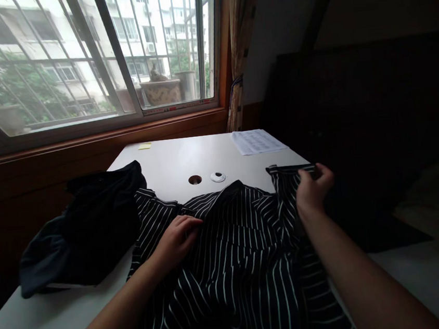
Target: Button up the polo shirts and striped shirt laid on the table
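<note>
Right hand (311,189) fingers half hidden in striped garment (233,257) edge.

Probably a home bedroom: white desk (172,161) under a barred window (86,53), curtain (240,47), apartment blocks outside.

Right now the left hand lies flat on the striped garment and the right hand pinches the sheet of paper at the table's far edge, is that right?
Not quite. The head view shows the right hand pinching an edge of the striped garment, not the sheet of paper, which lies untouched farther back on the table. The left hand does lie on the garment.
</note>
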A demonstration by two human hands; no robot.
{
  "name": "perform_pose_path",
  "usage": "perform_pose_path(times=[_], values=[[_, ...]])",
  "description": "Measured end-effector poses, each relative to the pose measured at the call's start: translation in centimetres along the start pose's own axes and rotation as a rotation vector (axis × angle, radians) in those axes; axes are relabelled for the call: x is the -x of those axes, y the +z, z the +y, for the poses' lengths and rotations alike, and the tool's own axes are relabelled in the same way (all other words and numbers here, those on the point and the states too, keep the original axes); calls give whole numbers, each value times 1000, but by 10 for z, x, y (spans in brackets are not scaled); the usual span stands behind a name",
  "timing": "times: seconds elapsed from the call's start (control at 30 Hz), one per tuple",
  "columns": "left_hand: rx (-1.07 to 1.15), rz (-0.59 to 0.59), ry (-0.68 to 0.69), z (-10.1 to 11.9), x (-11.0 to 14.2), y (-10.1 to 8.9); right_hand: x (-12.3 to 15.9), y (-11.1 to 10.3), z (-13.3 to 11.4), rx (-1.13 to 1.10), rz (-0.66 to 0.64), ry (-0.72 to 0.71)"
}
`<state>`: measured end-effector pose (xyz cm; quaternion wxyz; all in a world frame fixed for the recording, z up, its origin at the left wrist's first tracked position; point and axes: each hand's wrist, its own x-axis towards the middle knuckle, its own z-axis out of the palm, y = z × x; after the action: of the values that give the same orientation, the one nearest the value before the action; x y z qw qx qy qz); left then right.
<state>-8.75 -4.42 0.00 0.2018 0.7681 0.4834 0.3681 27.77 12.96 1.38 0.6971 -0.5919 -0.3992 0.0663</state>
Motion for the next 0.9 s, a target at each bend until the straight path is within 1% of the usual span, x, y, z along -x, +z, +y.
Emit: perform_pose_path(times=[0.03, 0.07, 0.1, 0.13, 0.17, 0.2, 0.23, 0.33, 0.37, 0.4, 0.43, 0.47, 0.53, 0.6, 0.7, 0.77, 0.9], values=[[-22, -4, 23, -1, 0, 2, -2, -1, 2, -4, 63, -2], [-40, -2, 37, -3, 1, 4, -2, -3, 1, -8, 104, -33], [-55, 6, 43, -4, 1, 5, 1, -4, -4, -12, 118, -86], [-66, 13, 43, -5, 2, 7, 6, -4, -11, -11, 80, -173], [-73, 15, 37, -6, 2, 8, 13, -4, -19, -4, 10, -266], [-76, 12, 32, -7, 2, 9, 22, -4, -29, -1, -97, -345], [-77, 6, 29, -8, 3, 9, 33, -2, -38, -7, -267, -412], [-92, -20, 31, -10, 3, 10, 70, 3, -57, -40, -907, -555], [-106, -25, 34, -11, 3, 10, 84, 4, -60, -50, -1081, -596], [-126, -33, 40, -12, 3, 11, 96, 5, -61, -57, -1226, -634], [-152, -43, 51, -13, 3, 11, 108, 6, -61, -64, -1320, -651], [-183, -59, 64, -14, 4, 12, 117, 7, -60, -67, -1387, -665], [-255, -99, 82, -15, 4, 13, 130, 7, -58, -50, -1453, -686], [-319, -119, 88, -14, 5, 13, 135, 7, -56, -19, -1468, -703], [-384, -103, 105, -6, 4, 9, 131, 6, -58, 9, -1480, -691], [-421, -114, 111, 2, 2, 5, 127, 5, -61, 3, -1513, -661], [-417, -204, 88, 15, 2, 1, 125, 0, -71, -54, -1676, -578]])
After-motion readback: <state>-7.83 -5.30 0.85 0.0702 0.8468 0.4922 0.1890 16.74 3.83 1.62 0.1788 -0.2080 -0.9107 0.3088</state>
